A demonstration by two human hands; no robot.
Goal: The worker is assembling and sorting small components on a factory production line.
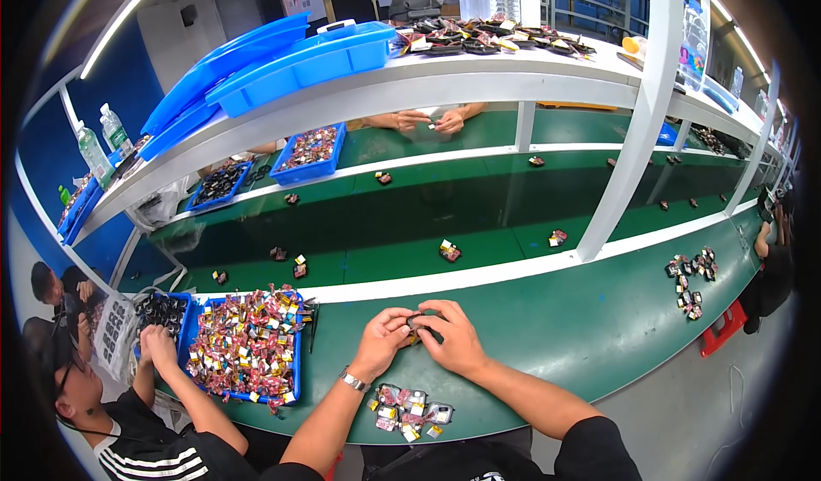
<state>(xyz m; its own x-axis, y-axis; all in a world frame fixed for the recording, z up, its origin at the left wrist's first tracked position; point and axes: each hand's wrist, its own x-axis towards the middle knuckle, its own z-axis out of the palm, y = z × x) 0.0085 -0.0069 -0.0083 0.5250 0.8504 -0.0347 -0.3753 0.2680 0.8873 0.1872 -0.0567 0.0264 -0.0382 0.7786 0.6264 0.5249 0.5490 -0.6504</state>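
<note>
Above the green worktable, my left hand [382, 342] and my right hand [456, 338] meet with fingertips pinched together. Between them is a small black electronic part [414, 320], mostly covered by the fingers; a bit of yellow shows beneath it. Close to my body, just below the hands, lies a small pile of dark assemblies [410, 409] with red wires and white-yellow pieces. Left of my left forearm stands a blue bin [298, 377] heaped with similar wired pieces in red, white and yellow.
A co-worker's hands [157, 346] work at a smaller blue bin of black parts at left. Ahead, the green conveyor [368, 263] carries scattered assemblies behind a white rail. A white overhead shelf [428, 75] holds blue trays and parts. Another assembly group [689, 286] lies at right.
</note>
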